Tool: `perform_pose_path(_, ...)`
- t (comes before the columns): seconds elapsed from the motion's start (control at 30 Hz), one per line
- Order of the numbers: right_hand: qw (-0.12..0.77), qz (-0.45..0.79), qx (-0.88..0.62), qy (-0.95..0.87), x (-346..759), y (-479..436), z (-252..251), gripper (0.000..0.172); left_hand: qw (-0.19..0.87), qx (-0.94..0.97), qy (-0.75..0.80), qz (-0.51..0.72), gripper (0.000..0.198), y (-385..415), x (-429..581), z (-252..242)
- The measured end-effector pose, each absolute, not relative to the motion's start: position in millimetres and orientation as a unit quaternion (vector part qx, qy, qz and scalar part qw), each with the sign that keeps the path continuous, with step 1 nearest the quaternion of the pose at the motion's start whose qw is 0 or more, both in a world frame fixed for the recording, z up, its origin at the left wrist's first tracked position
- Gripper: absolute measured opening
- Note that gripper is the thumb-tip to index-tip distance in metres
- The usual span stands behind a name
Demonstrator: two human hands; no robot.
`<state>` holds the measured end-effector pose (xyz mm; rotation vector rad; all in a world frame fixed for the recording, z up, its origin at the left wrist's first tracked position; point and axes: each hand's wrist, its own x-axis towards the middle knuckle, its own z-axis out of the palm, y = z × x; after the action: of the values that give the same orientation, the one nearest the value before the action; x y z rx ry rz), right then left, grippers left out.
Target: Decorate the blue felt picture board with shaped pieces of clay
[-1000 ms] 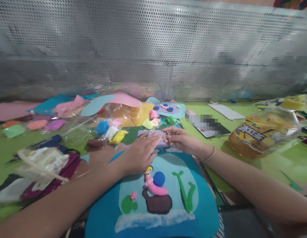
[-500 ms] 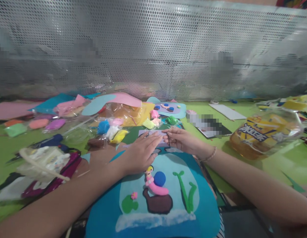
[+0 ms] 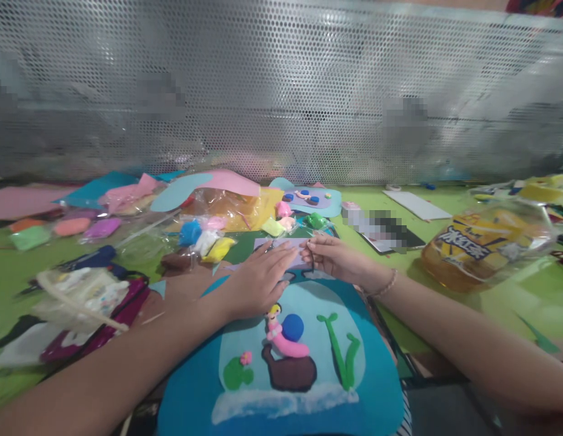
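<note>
My left hand [image 3: 265,272] lies with fingers stretched out over the top of a blue foam board [image 3: 185,375] and a light purple sheet [image 3: 263,243]. Between the pinched thumb and fingers of my right hand [image 3: 331,254] hangs a thin dark strand [image 3: 313,260], its upper end hidden. On the board's pale blue panel sits a clay figure with a pink tail [image 3: 288,347] against a blue ball [image 3: 293,327], above a brown clay snail-like shape [image 3: 293,372]. Green clay stems [image 3: 338,351] rise at the right, and a green clay leaf [image 3: 236,372] bears a pink flower.
Wrapped clay packets, among them a yellow one [image 3: 219,249], lie beyond my left hand. A second decorated foam board [image 3: 303,198] is farther back. To the right stand a large tea bottle [image 3: 485,242] and a phone [image 3: 385,230]. A perforated metal panel [image 3: 281,91] closes the far side.
My right hand has shifted very slightly to the right, and the dark strand has moved with it. My left hand stays in place on the board.
</note>
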<state>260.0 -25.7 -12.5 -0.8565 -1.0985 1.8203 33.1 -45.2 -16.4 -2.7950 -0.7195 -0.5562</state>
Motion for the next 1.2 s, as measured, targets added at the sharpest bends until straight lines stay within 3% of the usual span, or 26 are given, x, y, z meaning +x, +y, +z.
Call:
perform_pose_path(0.53, 0.412, 0.708, -0.343, -0.459, 259.5, -25.1, -13.5, 0.027, 0.117, -0.946, -0.238, -0.187, 0.050, -42.8, 32.0, -20.7)
perform_pose_path(0.87, 0.376, 0.720, -0.335, -0.478, 259.2, -27.3, -13.2, 0.028, 0.126, -0.946, -0.238, -0.183, 0.050, -42.7, 32.3, -20.7)
perform_pose_path(1.2, 0.399, 0.713, -0.317, -0.482, 258.9, -28.6, -10.2, 0.026, 0.123, -0.947, -0.236, -0.181, 0.048, -43.2, 32.3, -18.9)
